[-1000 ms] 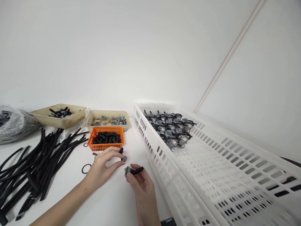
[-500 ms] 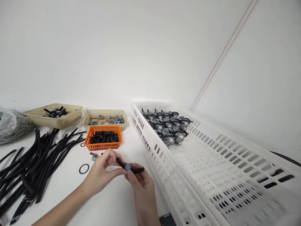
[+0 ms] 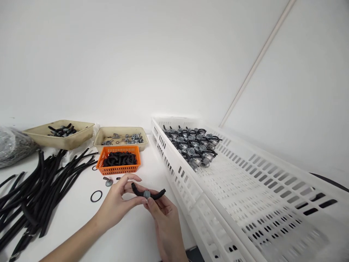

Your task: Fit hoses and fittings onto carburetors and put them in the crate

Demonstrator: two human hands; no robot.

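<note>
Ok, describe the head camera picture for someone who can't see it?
The left hand and right hand hold a curved black rubber hose with a grey metal fitting, near an orange plastic basket of short black hoses.

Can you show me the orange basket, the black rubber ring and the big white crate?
orange basket (image 3: 117, 170): head view, on its front wall.
black rubber ring (image 3: 96, 201): head view, on the bottom of the ring.
big white crate (image 3: 174, 178): head view, on its slotted side wall.
</note>
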